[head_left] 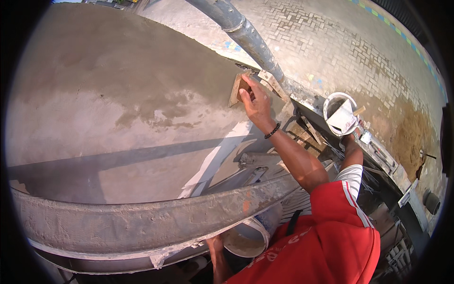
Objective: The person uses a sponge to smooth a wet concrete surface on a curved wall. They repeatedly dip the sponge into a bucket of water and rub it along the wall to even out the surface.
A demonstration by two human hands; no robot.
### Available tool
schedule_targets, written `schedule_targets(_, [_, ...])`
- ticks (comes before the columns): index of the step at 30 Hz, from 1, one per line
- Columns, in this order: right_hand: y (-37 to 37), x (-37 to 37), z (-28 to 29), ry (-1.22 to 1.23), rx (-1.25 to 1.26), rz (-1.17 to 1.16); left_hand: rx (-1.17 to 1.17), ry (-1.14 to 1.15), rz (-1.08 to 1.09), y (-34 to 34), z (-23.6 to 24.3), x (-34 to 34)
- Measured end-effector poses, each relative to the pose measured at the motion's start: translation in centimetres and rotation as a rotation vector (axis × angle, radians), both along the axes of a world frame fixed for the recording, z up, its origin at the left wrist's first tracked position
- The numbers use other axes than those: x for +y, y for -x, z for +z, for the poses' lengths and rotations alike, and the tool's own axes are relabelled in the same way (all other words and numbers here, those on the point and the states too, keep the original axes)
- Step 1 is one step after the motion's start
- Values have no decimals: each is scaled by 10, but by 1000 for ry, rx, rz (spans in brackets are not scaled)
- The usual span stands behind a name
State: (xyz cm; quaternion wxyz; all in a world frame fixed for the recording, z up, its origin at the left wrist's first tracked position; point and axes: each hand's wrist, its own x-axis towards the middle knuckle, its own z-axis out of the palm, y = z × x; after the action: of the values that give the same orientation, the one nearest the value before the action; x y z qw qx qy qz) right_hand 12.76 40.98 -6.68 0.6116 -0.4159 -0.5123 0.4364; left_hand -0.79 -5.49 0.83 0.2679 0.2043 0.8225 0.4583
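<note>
My right hand (255, 99), wearing a dark bead bracelet, grips a plastering float (235, 87) against damp grey plaster (156, 71) near its right edge. Low in the picture, my left hand (215, 245) has its fingers curled just under the grey concrete beam (132, 222), beside a bucket (243, 244) with grey residue inside; what those fingers grip is unclear. Another person's hand (349, 137), with a striped white sleeve behind my red one, is at a white bucket (338, 116) holding a pale flat piece and a wooden handle.
A grey pipe (246, 35) rises diagonally beyond the plastered surface. Boards and debris (307, 135) lie in the gap beside it. A narrow ledge (388, 158) runs down the right, above a paved yard (354, 52) with a sandy patch. A dark cylinder (431, 202) stands at far right.
</note>
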Motion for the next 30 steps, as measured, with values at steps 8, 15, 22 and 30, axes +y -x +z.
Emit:
schedule_targets(8, [15,-64,-107,101,-289,114,-14,57,-52,11,3,7])
schedule_targets(15, [-3,19,-48,52,-75,-76,-28,-15,77,2,-4,-3])
schedule_targets(22, [19,-54,-113,205,-130,110,0,72,-10,7,0,7])
schedule_targets(30, [33,-15,-34,-3,10,-166,66,126,-8,2,-1,7])
